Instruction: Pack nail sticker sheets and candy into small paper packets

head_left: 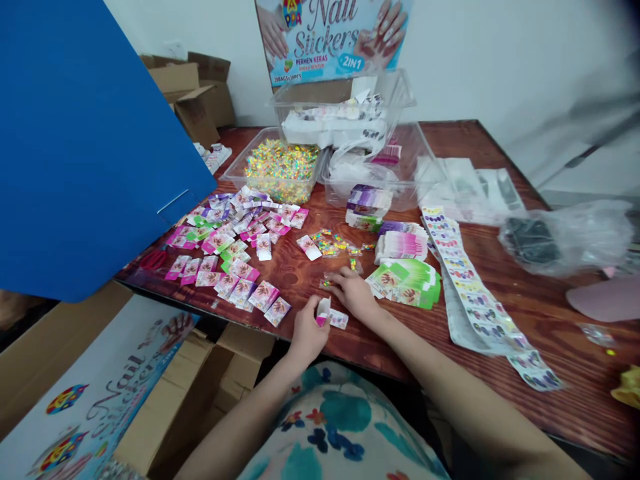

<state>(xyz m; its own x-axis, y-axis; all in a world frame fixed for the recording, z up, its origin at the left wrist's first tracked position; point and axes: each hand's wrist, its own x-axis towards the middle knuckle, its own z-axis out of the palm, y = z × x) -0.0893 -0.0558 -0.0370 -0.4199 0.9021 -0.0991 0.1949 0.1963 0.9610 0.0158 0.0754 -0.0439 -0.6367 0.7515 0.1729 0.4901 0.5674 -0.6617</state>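
Observation:
In the head view, my left hand is closed round a small pink-and-white carton, whose top flap stands up. A short piece of nail stickers lies on the table just right of it. My right hand has its fingertips closed on a small clear candy packet, partly hidden by the fingers. Beyond that hand lie more candy packets and one small box. Flat green cartons fan out to its right, with pink cartons and purple cartons stacked behind.
Many filled-looking small boxes spread across the left of the table. A tub of colourful candy and a tub of sticker strips stand at the back. A long sticker strip runs down the right. A blue panel blocks the left.

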